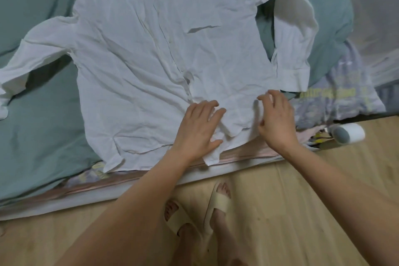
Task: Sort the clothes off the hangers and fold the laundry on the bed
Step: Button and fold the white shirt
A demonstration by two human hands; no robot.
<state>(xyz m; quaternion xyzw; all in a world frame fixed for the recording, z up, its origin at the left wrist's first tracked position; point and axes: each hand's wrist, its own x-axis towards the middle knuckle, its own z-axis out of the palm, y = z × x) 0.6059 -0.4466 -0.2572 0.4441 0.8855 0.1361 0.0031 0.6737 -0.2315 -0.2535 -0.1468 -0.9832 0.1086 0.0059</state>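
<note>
The white shirt (155, 60) lies spread face-up on the bed (38, 119), collar at the far end, hem right at the bed's near edge. The left hand (197, 128) presses flat on the hem, fingers straight, its grip holding nothing. The right hand (275, 122), just right of it on the shirt, has curled fingers working the cloth; whether that grip actually pinches the fabric, I cannot tell.

Here's the danger: the hem corner already droops over the edge nearest the person, so a hard sweep toward the body could likely drag the shirt down to the floor (280, 201). The cloth is heavily creased; folding now would probably lock those wrinkles in. The sleeve on the shirt's right side doubles back beside a patterned garment (336, 95), and could snag it. A white roller-like object (348, 134) sits beyond that, near the bed's edge, easy to knock.
</note>
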